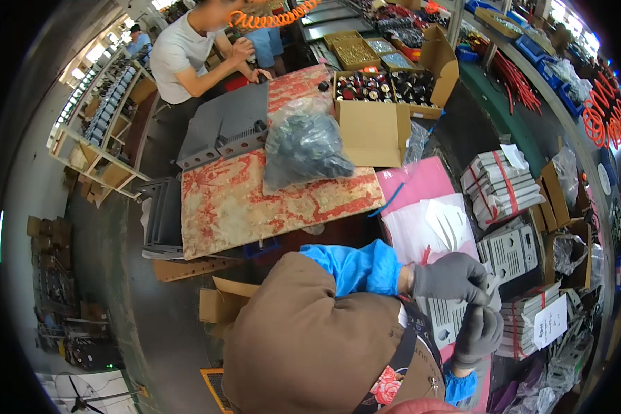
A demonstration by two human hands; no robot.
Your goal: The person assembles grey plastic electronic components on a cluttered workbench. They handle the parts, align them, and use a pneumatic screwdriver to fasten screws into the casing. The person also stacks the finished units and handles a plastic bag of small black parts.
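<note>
Two gloved hands meet over the slotted grey panel [443, 319]: left hand [452, 277] and right hand [479, 336] curl their fingers inward, a pale piece [494, 295] right at the tips; whether they pinch it, I cannot tell. Right of the panel stands a red-tied bundle [517, 330]; farther, up-left of it, a clear plastic bag [303, 141].

My gloves [452, 279] are plain grey, my sleeves [366, 269] bright blue, my top [297, 338] brown. A pinkish-red rose pattern [387, 386] brightens dark fabric. The slotted panel [446, 319] is pale grey; the tabletop [255, 214], mottled cream and red.
</note>
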